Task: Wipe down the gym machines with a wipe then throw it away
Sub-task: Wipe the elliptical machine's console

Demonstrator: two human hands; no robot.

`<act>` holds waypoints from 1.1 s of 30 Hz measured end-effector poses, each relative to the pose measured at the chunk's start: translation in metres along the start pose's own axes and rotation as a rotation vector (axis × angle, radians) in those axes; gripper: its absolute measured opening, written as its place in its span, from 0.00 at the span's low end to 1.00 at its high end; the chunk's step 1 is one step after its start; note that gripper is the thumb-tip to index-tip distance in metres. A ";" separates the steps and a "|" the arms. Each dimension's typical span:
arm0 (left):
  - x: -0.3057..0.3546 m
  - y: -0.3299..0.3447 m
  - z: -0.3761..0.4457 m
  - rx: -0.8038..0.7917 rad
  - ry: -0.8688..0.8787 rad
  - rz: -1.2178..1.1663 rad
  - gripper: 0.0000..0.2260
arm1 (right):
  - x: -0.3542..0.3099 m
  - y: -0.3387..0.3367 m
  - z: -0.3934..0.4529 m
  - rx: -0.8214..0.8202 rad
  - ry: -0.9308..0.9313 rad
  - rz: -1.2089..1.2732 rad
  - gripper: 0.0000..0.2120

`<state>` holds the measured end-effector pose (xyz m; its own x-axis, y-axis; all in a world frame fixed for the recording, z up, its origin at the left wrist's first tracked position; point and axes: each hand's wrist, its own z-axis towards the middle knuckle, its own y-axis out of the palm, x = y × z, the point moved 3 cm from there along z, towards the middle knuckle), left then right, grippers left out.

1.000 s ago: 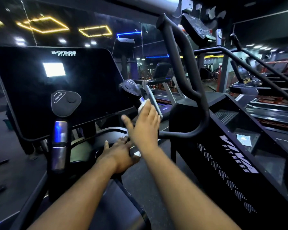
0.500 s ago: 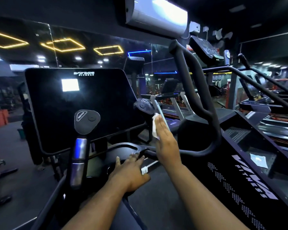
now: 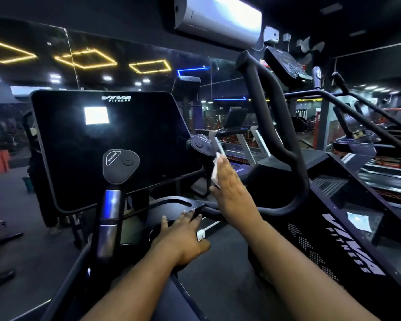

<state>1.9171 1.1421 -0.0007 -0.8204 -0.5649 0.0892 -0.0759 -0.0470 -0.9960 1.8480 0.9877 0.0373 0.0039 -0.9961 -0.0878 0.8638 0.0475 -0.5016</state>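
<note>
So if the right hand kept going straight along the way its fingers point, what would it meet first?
Most likely the right handle's resistance pod. The right hand points up and forward, its straight fingers pressing the wipe against the handle just below that pod. Depth is hard to judge.

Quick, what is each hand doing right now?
Left hand: open, fingers flat on the black machine frame.
Right hand: open, straight fingers pressing the white wipe against the right handle.
</note>
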 end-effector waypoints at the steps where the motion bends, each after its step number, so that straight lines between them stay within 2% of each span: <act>1: 0.000 0.000 0.000 0.000 -0.004 -0.001 0.37 | 0.003 -0.001 -0.004 -0.011 0.041 0.045 0.35; 4: 0.000 0.001 0.002 0.000 -0.003 0.015 0.37 | -0.010 -0.007 0.022 -0.040 0.101 0.166 0.36; 9: -0.002 0.002 0.002 0.038 0.008 -0.004 0.37 | -0.038 -0.009 0.074 0.009 0.051 0.055 0.30; 14: -0.002 -0.003 -0.006 0.096 0.012 -0.022 0.37 | -0.041 -0.023 0.049 -0.005 -0.120 -0.028 0.37; 17: -0.001 -0.007 -0.019 0.211 0.028 0.015 0.36 | -0.049 -0.034 0.021 -0.088 -0.158 -0.035 0.38; 19: -0.001 -0.008 -0.025 0.279 0.036 0.080 0.35 | -0.056 -0.047 0.006 -0.085 -0.116 0.020 0.35; 21: -0.002 -0.006 -0.040 0.275 0.038 0.133 0.35 | -0.067 -0.065 -0.008 -0.069 0.021 0.044 0.31; 22: -0.005 -0.005 -0.051 0.263 0.034 0.154 0.35 | -0.073 -0.071 -0.012 -0.103 0.119 0.023 0.29; 25: -0.007 -0.011 -0.086 0.302 0.044 0.197 0.33 | -0.074 -0.067 -0.014 -0.350 0.357 -0.043 0.17; 27: -0.010 -0.014 -0.109 0.412 0.098 0.231 0.31 | -0.081 -0.064 -0.008 -0.377 0.413 0.114 0.10; 29: -0.011 -0.020 -0.130 0.596 0.201 0.286 0.29 | -0.093 -0.064 0.003 -0.327 0.445 0.299 0.08; 33: -0.018 -0.036 -0.170 0.948 0.320 0.349 0.20 | -0.146 -0.079 0.038 0.016 0.378 0.541 0.10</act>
<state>1.8389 1.2939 0.0347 -0.8331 -0.4341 -0.3429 0.5526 -0.6254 -0.5509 1.7984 1.1263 0.1228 0.2646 -0.7373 -0.6216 0.7972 0.5299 -0.2893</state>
